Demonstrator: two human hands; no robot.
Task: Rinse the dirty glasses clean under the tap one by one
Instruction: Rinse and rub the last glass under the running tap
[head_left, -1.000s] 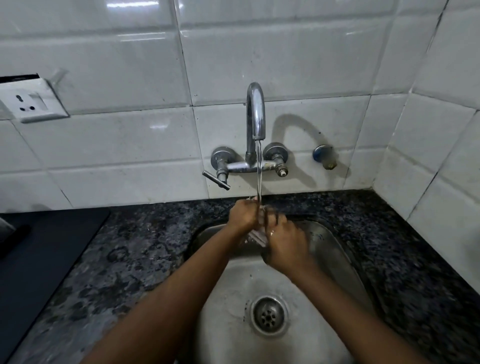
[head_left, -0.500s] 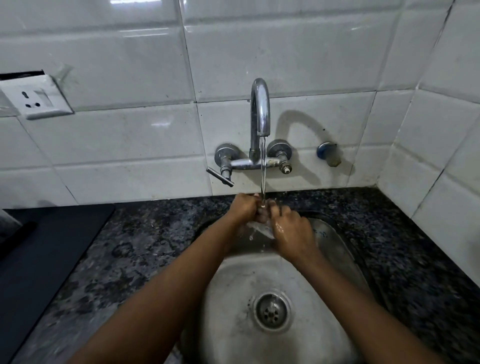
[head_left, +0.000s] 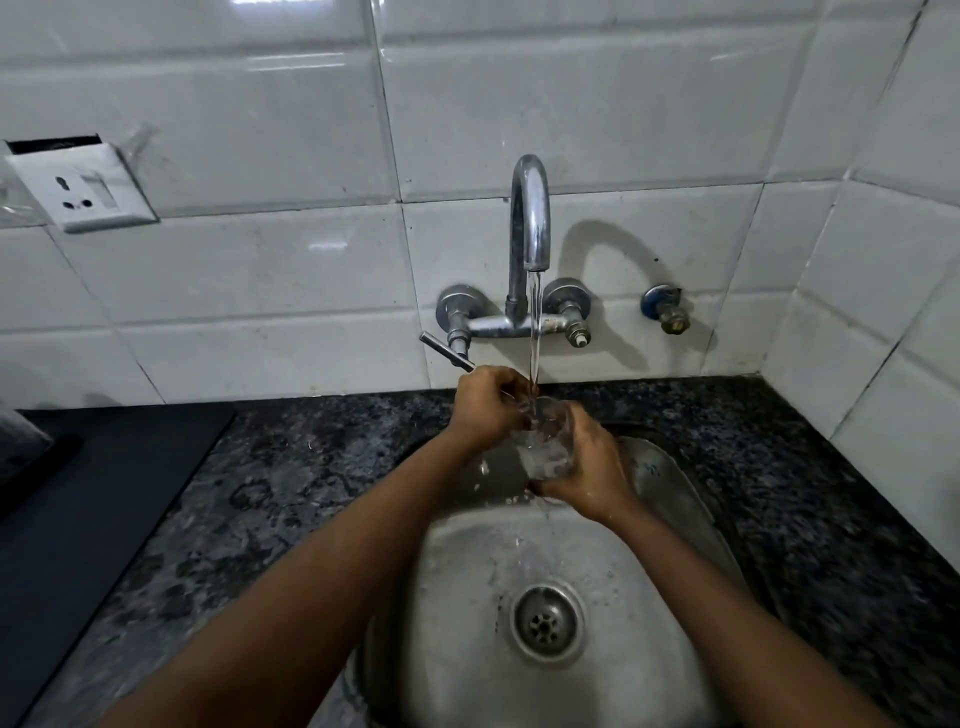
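A clear drinking glass (head_left: 545, 441) is held over the far end of the round stainless steel sink (head_left: 467, 597), directly under the curved chrome tap (head_left: 530, 218) fixed to the white tiled wall (head_left: 260, 104). A thin stream of water (head_left: 535, 332) falls from the spout into the mouth of the glass, which tilts slightly, and some water runs off below it toward the metal drain strainer (head_left: 546, 621) in the near part of the basin. The right hand (head_left: 587, 473) is wrapped around the right side and base of the glass, fingers curled closed on it. The left hand (head_left: 485, 408) is closed at the glass's far left rim, fingers bent in at the opening. A dark speckled stone counter (head_left: 291, 467) surrounds the sink, and a white wall socket (head_left: 83, 189) sits far left.
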